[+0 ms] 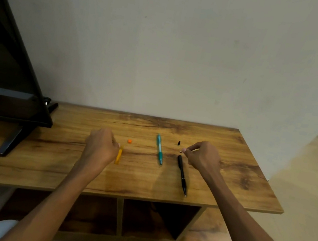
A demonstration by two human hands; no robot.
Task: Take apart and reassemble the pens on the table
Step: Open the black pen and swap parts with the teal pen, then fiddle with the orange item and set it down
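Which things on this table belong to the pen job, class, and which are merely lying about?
Job: orange pen barrel, orange cap, teal pen, black pen, small black piece, left hand, right hand.

Lying about: television, its stand leg.

Single head view, wide-angle, looking forward-down at table (229, 174), close range.

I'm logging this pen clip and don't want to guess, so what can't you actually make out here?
- Head view: the left hand covers the top of the orange pen barrel; its grip is hidden.
- Whatever the right hand pinches at its fingertips is too small to identify.
- The small black piece and orange cap are too tiny to identify.
- The television is cut off by the left edge.
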